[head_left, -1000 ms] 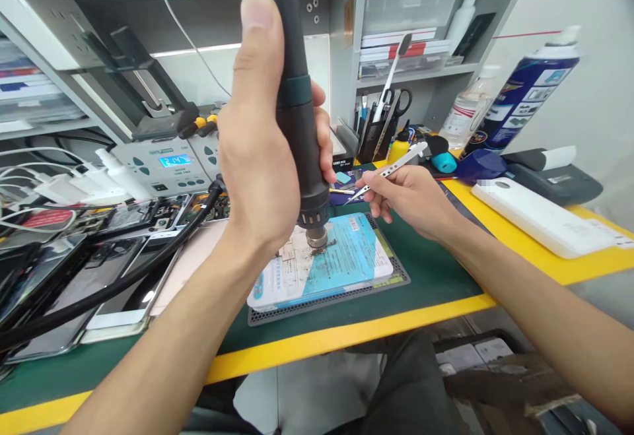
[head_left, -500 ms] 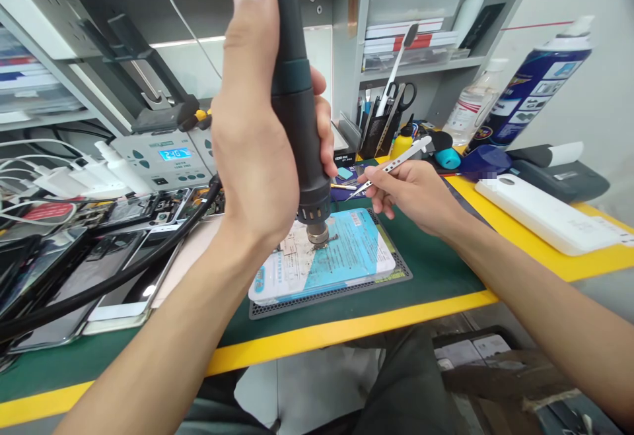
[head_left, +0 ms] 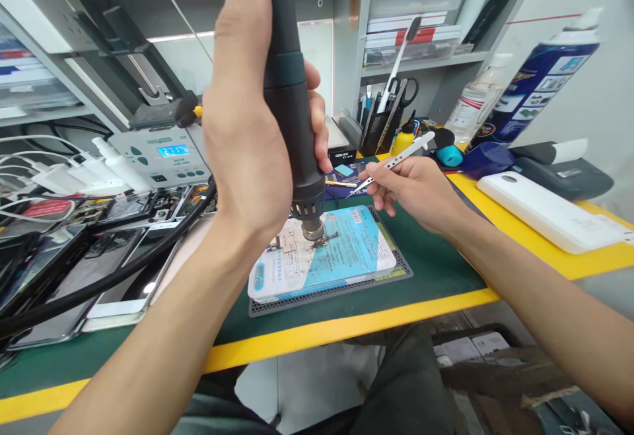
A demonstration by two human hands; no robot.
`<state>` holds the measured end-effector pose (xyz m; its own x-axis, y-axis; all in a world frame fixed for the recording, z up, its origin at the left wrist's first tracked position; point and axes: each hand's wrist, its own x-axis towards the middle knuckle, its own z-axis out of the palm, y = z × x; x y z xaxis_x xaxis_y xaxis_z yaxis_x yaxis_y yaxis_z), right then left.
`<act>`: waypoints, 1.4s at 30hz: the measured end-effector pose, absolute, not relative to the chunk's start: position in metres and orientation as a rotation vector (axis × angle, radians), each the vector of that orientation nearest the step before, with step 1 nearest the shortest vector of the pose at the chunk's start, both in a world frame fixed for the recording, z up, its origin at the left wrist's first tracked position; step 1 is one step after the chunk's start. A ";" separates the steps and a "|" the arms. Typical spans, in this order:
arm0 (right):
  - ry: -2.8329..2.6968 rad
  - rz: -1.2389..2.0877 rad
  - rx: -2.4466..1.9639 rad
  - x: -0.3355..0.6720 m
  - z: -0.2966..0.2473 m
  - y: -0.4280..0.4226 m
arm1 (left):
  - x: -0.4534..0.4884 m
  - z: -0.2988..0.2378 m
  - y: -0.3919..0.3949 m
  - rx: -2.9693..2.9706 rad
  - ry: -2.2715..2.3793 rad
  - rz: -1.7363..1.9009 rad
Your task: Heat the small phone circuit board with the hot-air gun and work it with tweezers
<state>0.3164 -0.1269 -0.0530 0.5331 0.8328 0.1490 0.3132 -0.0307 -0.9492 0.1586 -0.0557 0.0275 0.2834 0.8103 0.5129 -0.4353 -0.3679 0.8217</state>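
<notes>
My left hand (head_left: 252, 111) is wrapped round a black hot air gun (head_left: 292, 105), its metal nozzle pointing down. Just under the nozzle lies a small dark electronic part (head_left: 327, 238), partly hidden by it. The part rests on a blue and white printed card (head_left: 356, 250), scorched and stained in the middle. Beneath the card is a dark perforated mat (head_left: 292, 308). To the right of the gun, my right hand (head_left: 413, 187) pinches silver tweezers (head_left: 396, 161) with holes along their arms. The tweezer tips point left, apart from the part.
A hot air station (head_left: 158, 158) with a lit blue display stands at back left. The gun's black hose (head_left: 123, 267) crosses phones (head_left: 131, 276) on the left. A pen holder (head_left: 375, 133), a spray can (head_left: 539, 85) and a white phone-shaped case (head_left: 539, 214) are at right.
The hot air gun has shifted slightly left with my left hand, uncovering more of the dark part. The station's display reading has changed. My right hand stays nearly still with the tweezers.
</notes>
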 end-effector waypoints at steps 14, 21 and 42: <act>-0.994 0.565 -1.590 0.317 -0.054 -0.127 | 0.150 0.015 -0.046 1.563 0.025 1.303; -1.000 0.554 -1.581 0.319 -0.057 -0.126 | 0.151 0.014 -0.043 1.598 0.046 1.284; -1.002 0.569 -1.567 0.319 -0.057 -0.125 | 0.153 0.024 -0.043 1.554 0.110 1.265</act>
